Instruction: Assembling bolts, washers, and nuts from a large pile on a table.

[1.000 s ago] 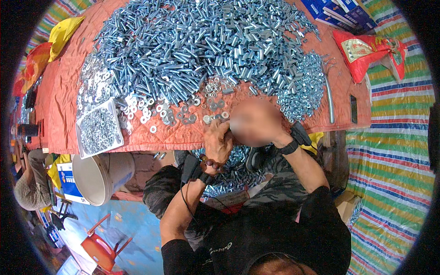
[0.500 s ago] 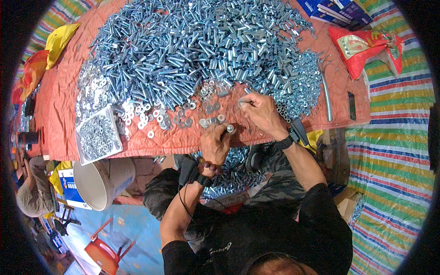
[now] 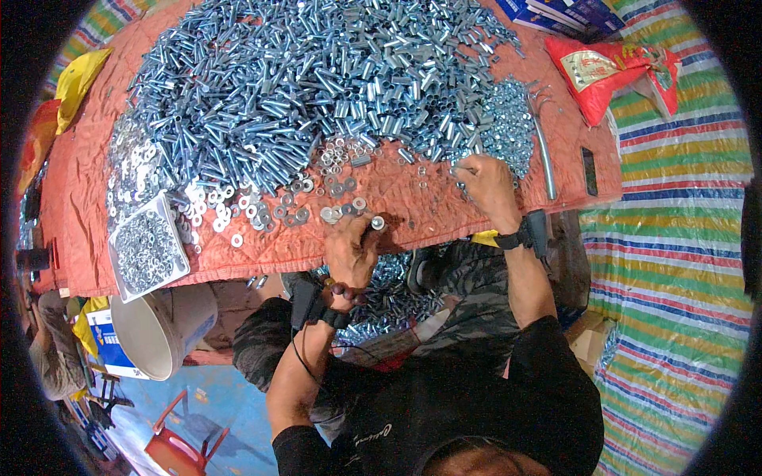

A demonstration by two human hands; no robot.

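Note:
My left hand [image 3: 352, 250] is closed at the near edge of the cloth-covered table, around a metal bolt [image 3: 378, 223] whose round silver end points up. Just beyond its knuckles lie loose flat washers [image 3: 337, 190]. My right hand [image 3: 490, 189] is over the cloth beside the small nuts [image 3: 508, 127], thumb and fingers pinched together. Whatever is between those fingertips is too small to make out. Beyond both hands spreads a big heap of zinc-coloured bolts [image 3: 254, 103] and short metal sleeves [image 3: 397, 95].
A white tray of small ring washers [image 3: 182, 252] sits at the left front edge, above a pale bucket [image 3: 151, 349]. To the right lie a metal rod [image 3: 545, 163], a dark flat object [image 3: 589, 171] and a red bag [image 3: 575, 75]. More metal parts [image 3: 389, 305] are below the table edge.
My right hand has moved right, from the cloth near the loose washers to the edge of the nuts. My left hand still grips the bolt. The whole view has shifted a little.

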